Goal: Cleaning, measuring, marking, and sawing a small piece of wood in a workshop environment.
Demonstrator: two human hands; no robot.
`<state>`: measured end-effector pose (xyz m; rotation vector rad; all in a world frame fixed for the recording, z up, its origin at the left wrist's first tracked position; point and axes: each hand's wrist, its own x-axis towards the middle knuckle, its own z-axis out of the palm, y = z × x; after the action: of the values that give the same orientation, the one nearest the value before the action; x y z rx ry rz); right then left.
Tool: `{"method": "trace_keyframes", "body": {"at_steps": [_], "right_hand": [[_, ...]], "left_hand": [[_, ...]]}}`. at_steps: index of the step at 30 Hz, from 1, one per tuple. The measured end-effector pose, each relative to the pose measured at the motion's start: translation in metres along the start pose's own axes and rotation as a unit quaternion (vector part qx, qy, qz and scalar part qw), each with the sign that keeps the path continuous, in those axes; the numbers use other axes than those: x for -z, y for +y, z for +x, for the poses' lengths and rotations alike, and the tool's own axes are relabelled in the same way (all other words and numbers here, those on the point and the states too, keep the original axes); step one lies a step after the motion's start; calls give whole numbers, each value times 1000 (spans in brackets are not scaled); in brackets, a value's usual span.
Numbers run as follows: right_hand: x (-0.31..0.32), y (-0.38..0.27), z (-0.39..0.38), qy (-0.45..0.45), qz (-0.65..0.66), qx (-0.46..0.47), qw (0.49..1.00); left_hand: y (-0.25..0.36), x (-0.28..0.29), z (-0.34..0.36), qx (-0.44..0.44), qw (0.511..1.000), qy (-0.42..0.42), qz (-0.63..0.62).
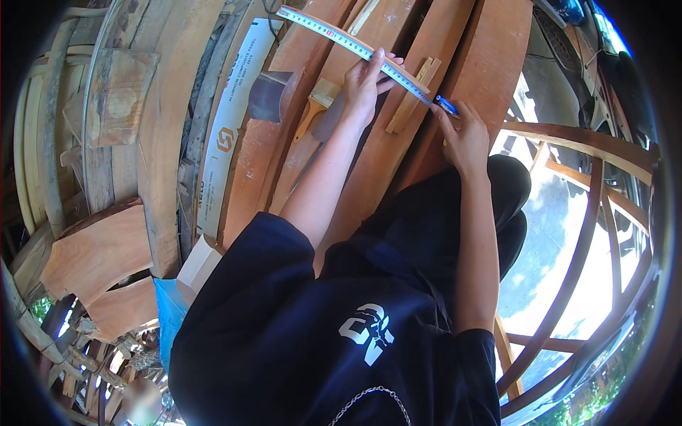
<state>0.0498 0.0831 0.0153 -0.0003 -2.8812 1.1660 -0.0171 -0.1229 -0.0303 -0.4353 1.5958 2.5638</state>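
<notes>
A white measuring tape blade (334,34) with dark markings stretches slantwise over the reddish planks, along a thin wooden strip. My left hand (364,84) is closed round the blade and strip near the middle, thumb on top. At the near right end of the blade is my right hand (465,135), closed on a small blue pen-like thing (446,106), its fingertips by the blade's end. A short wooden batten (406,117) lies on the plank between my hands. Left of my left forearm lie a flat brush (317,104) with a wooden handle and a dark curled sheet (268,96).
Long reddish planks (490,64) lie side by side under my hands. A white printed panel (231,128) runs along their left, beside more boards (167,106). Cut wood pieces (99,252) and a blue sheet (169,302) are at lower left. A curved wooden frame (575,277) stands at right.
</notes>
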Motion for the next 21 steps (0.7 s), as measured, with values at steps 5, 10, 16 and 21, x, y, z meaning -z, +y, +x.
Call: {"method": "trace_keyframes", "body": {"at_steps": [5, 10, 16, 21], "right_hand": [[10, -10, 3, -10, -62, -68, 996], [5, -3, 1, 0, -51, -43, 998], [-9, 15, -1, 12, -58, 52, 997], [-7, 20, 2, -64, 15, -15, 998]], "left_hand": [[-2, 2, 2, -11, 999, -31, 13], [-1, 5, 3, -9, 1000, 11, 23], [-3, 7, 6, -17, 999, -6, -49], [-14, -6, 9, -22, 986, -51, -156]]}}
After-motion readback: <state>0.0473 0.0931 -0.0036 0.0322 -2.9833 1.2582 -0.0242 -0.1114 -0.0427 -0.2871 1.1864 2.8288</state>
